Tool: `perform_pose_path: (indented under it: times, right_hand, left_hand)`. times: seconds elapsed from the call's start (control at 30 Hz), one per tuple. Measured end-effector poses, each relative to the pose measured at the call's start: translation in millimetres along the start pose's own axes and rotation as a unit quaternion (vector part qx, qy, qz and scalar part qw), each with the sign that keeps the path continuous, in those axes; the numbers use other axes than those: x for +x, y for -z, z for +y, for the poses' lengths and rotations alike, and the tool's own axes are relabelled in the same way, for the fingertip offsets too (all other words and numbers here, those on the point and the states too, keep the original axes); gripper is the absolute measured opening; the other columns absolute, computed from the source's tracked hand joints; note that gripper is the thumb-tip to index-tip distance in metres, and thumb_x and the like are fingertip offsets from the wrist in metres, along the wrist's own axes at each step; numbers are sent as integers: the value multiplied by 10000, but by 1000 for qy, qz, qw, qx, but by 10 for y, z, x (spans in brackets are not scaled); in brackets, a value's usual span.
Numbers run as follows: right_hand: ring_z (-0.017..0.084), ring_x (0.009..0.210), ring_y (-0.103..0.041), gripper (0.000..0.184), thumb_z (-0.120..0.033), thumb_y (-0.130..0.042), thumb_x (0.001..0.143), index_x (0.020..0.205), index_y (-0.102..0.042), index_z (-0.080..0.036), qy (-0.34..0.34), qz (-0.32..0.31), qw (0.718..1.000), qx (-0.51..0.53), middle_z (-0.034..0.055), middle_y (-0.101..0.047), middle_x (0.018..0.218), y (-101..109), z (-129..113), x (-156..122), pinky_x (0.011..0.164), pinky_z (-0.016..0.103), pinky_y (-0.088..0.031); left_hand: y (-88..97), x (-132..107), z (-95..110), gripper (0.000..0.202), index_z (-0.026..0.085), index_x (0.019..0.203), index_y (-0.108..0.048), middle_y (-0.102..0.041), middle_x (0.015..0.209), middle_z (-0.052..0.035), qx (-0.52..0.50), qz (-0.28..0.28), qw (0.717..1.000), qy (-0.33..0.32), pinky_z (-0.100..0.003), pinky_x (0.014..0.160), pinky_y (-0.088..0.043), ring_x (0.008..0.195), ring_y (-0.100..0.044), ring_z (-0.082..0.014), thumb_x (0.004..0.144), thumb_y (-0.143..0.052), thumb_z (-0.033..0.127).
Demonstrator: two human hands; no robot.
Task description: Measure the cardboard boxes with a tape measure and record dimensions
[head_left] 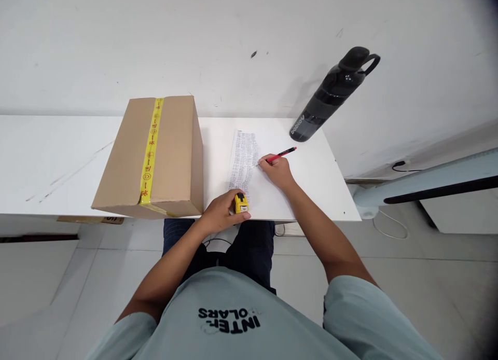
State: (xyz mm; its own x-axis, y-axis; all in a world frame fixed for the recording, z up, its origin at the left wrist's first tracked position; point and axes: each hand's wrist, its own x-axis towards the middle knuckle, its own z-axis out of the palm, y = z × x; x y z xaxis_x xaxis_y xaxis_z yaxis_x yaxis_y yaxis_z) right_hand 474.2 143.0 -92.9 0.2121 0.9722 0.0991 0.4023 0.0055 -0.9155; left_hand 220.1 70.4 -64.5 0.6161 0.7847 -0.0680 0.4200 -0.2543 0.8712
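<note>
My right hand [276,169] holds a red and black pen [283,154] in a writing grip, its tip at the right side of the handwritten lines on a white sheet of paper [245,155]. Dense writing covers much of the sheet. At the table's front edge, my left hand [221,210] is closed around a yellow and black tape measure [241,203], which rests over the paper's lower end. No blade can be seen pulled out of the tape measure. To the left of the paper stands a closed cardboard box [175,147] sealed with yellow printed tape [150,152].
A tall black bottle [330,93] with a loop cap stands at the back right of the white table [315,189]. Behind the table rises a white wall [218,49]. A pale blue bar [428,176] with a black strip lies beyond the right edge.
</note>
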Motion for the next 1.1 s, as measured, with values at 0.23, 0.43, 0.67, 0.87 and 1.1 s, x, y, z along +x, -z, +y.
perform_pose_path:
  times: [0.23,0.43,0.67,0.87,1.1]
  right_hand:
    - [150,590,-487,209,-381,-611,773,727,-689,-192,8,-8,1000,-3,-21,-555,579,-14,11,-1,571,283,-406]
    - [149,581,-479,221,-395,-609,770,737,-686,-191,5,-9,1000,-5,-21,-558,585,-5,8,-4,565,284,-395]
    - [149,606,-485,217,-392,-589,768,712,-666,-197,15,0,1000,-8,-8,-589,636,-20,2,-1,580,284,-397]
    - [135,555,-442,241,-408,-608,746,724,-680,-179,1,-16,1000,-1,-29,-539,573,-7,-10,-6,536,276,-355]
    - [140,583,-462,212,-374,-589,759,707,-666,-183,5,5,1000,-6,-24,-548,580,-19,-28,-17,570,280,-369]
  left_hand:
    - [6,6,-4,563,245,1291,-539,-671,1127,-41,5,3,1000,-3,-321,829,-468,925,-611,-213,827,-679,531]
    - [-4,-5,-1,571,248,1311,-529,-675,1162,-47,4,10,1000,1,-331,851,-474,953,-624,-223,831,-681,517]
    - [0,-17,26,547,242,1274,-558,-675,1120,-43,10,16,1000,-2,-327,835,-473,936,-621,-222,812,-696,499]
    - [-4,-27,30,566,235,1281,-540,-670,1109,-33,10,6,1000,7,-322,832,-471,937,-607,-208,816,-690,519]
    - [2,-30,34,549,235,1274,-540,-668,1124,-32,9,12,1000,2,-324,849,-479,947,-617,-201,825,-688,516]
